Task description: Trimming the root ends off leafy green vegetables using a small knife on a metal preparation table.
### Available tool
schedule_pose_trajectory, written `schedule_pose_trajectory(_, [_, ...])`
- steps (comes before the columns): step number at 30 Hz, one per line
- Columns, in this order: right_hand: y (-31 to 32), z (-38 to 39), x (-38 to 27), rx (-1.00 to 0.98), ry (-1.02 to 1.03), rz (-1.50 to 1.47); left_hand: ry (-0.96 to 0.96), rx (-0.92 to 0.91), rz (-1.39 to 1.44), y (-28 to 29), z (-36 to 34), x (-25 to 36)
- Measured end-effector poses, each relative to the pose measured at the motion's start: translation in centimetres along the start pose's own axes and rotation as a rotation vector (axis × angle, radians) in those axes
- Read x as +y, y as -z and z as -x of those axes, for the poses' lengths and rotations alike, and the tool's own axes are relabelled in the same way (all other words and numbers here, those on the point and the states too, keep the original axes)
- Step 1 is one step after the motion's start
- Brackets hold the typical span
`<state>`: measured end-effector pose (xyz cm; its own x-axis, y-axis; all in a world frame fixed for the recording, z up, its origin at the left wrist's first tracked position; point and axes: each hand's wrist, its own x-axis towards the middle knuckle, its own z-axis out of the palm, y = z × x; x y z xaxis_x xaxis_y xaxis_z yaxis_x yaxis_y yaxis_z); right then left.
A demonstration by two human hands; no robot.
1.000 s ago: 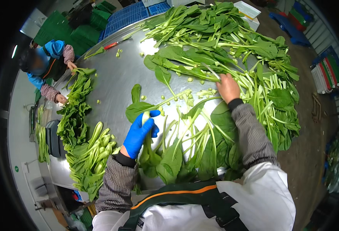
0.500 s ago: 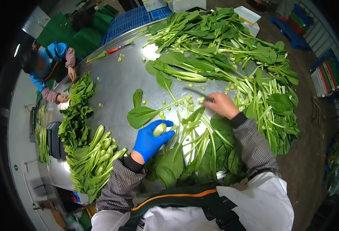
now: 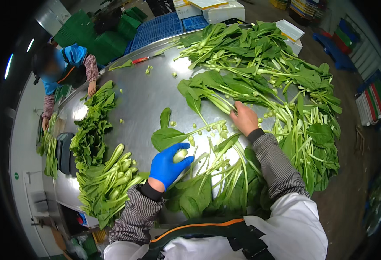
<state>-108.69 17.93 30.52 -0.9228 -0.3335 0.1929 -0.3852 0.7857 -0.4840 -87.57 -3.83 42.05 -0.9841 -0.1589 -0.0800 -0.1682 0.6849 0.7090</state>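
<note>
My left hand (image 3: 168, 164), in a blue glove, curls around a bok choy-like leafy green whose pale, rounded stem end (image 3: 180, 156) shows between thumb and fingers. My bare right hand (image 3: 245, 118) is closed at the stem ends of a leafy green bunch (image 3: 220, 102). A knife seems to be still in its grip, but its blade hardly shows behind the fingers. Between the hands lie small cut stem ends (image 3: 191, 141) and a loose leaf stalk (image 3: 168, 138). Loose leaves and stems (image 3: 199, 195) spread in front of me.
A big heap of greens (image 3: 259, 45) covers the metal table's (image 3: 142, 93) far and right sides. Trimmed bunches (image 3: 112, 175) lie at left. A red-handled knife (image 3: 140, 60) rests near the far edge. Across the left corner, a co-worker (image 3: 67, 65) handles greens beside a dark device (image 3: 64, 154).
My right hand has moved from the cut stem ends to the bunch farther off, and the blade no longer shows clearly. My left hand keeps its hold. The co-worker's hands have moved apart.
</note>
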Motion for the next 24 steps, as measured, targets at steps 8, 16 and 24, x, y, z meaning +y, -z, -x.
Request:
schedule_pose_trajectory(8, [10.4, 6.8, -7.0, 0.010, 0.363, -0.450, -0.525, 0.210, -0.220, -1.6, -2.3, 4.5])
schedule_pose_trajectory(16, [11.8, 10.5, -8.6, 0.113, 0.187, -0.686, -0.253, -0.141, 0.174, -1.2, -2.0, 3.7])
schedule_pose_trajectory(24, [9.7, 11.2, -7.7, 0.264, 0.372, -0.163, 0.099, -0.471, 0.650, 0.4, -0.7, 4.5])
